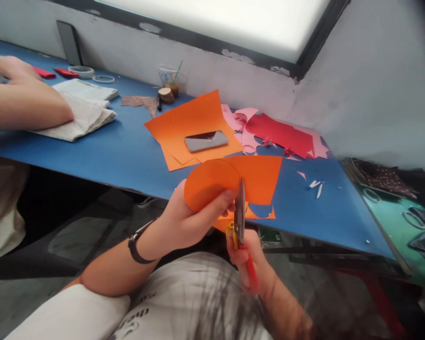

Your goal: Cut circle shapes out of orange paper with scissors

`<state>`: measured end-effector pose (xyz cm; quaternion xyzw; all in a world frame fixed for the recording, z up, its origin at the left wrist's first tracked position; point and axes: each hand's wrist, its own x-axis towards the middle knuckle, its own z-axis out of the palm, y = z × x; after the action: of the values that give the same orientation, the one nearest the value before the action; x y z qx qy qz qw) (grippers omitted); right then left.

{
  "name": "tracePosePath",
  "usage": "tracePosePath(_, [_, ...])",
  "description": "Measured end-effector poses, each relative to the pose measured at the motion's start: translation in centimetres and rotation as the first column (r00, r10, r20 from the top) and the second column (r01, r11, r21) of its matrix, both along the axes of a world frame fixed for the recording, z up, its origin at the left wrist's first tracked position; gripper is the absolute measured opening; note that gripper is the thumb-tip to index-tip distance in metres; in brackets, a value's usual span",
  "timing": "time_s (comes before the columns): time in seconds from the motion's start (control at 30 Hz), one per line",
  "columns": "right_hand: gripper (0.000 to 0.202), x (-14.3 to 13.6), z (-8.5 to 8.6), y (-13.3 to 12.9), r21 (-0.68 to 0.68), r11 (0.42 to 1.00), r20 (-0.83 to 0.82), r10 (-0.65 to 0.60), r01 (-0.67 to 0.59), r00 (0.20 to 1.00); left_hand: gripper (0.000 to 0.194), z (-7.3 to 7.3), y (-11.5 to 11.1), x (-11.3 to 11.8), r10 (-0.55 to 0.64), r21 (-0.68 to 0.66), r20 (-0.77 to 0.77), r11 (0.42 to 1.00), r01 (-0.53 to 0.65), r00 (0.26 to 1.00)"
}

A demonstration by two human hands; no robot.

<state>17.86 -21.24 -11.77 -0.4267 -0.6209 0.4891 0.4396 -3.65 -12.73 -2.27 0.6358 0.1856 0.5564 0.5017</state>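
Note:
My left hand (187, 219) pinches an orange sheet (260, 177) by its rounded left part, thumb on top, fingers mostly hidden beneath. A curved outline runs near the scissors on that sheet. My right hand (250, 259) grips scissors (240, 215) with red and yellow handles, their blades pointing away from me and meeting the sheet beside the rounded part. Orange offcuts (265, 211) lie under the sheet at the table's front edge. Behind it, a phone (206, 140) rests on larger orange sheets (194, 113).
On the blue table (127, 160) are red paper (283, 134), pink scraps (248, 141), small white pieces (318, 186), a plastic cup (170, 80), tape rings (81, 71) and a folded cloth (88, 115). Another person's arm (24, 101) reaches in at left.

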Motion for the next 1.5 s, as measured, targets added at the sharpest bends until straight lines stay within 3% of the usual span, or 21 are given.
tracePosePath(0.37, [0.094, 0.3, -0.2, 0.8, 0.105, 0.994, 0.097, -0.045, 0.035, 0.994, 0.024, 0.5, 0.2, -0.2, -0.018, -0.052, 0.037, 0.998, 0.020, 0.999])
tracePosePath(0.6, [0.094, 0.4, -2.4, 1.3, 0.161, 0.986, 0.088, -0.056, 0.041, 0.995, 0.032, 0.0, 0.0, -0.4, 0.012, -0.126, -0.049, 0.992, -0.018, 0.999])
tracePosePath(0.77, [0.094, 0.4, -3.3, 1.2, 0.156, 0.986, 0.090, -0.075, 0.060, 0.993, 0.023, -0.1, 0.1, -0.3, -0.017, -0.130, -0.014, 0.991, 0.015, 1.000])
tracePosePath(0.87, [0.095, 0.2, -3.1, 1.1, 0.138, 0.989, 0.084, -0.067, 0.055, 0.994, 0.028, -0.1, 0.2, -0.4, -0.001, -0.134, -0.037, 0.991, -0.004, 0.999])
tracePosePath(1.07, [0.098, 0.2, -2.9, 0.9, 0.123, 0.991, 0.098, -0.063, 0.051, 0.993, 0.024, -0.4, 0.4, -0.5, 0.044, -0.011, -0.066, 0.999, -0.044, 0.997])
tracePosePath(1.27, [0.089, 0.4, -3.1, 1.0, 0.148, 0.989, -0.010, -0.023, 0.025, 1.000, 0.024, -0.5, 0.3, -0.3, 0.062, 0.079, -0.080, 0.995, -0.056, 0.995])
tracePosePath(1.5, [0.091, 0.6, -4.2, 0.6, 0.090, 0.996, -0.007, -0.027, 0.028, 1.000, 0.033, -0.2, 0.1, -0.2, -0.003, -0.031, -0.037, 1.000, 0.002, 0.999])
